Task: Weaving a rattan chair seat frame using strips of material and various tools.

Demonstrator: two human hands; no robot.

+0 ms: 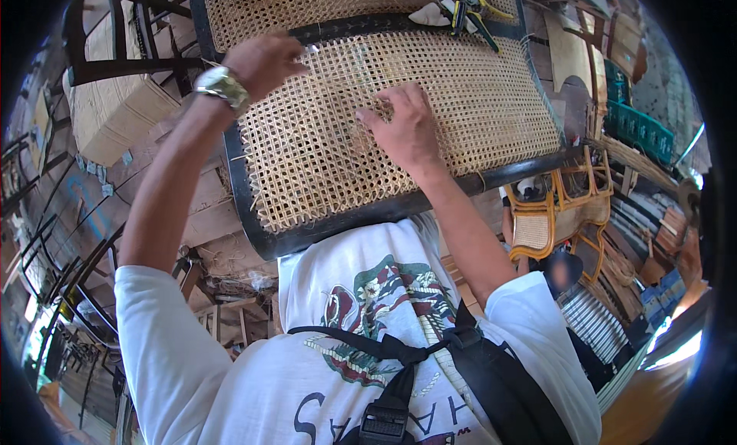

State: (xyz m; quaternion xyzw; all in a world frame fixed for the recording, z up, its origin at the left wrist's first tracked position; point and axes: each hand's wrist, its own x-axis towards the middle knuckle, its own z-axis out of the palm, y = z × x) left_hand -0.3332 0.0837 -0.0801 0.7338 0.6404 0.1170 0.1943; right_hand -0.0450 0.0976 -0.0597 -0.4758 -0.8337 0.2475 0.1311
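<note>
A woven cane panel in a black wooden frame lies before me, its open holes forming a lattice. My left hand, a watch on its wrist, is at the panel's far left part, slightly blurred. Its fingers are curled together, and a small pale glint shows at their tips; what they hold I cannot make out. Over the middle of the weave is my right hand. Its thumb and bent fingers touch the cane there, and anything between them is too small to name. Short loose strand ends stick out along the panel's left edge.
Yellow-and-black handled pliers lie on the frame's far rail. A cardboard box and dark chair frames stand left. Right are a green crate, a yellowish wooden cane chair and another person sitting low.
</note>
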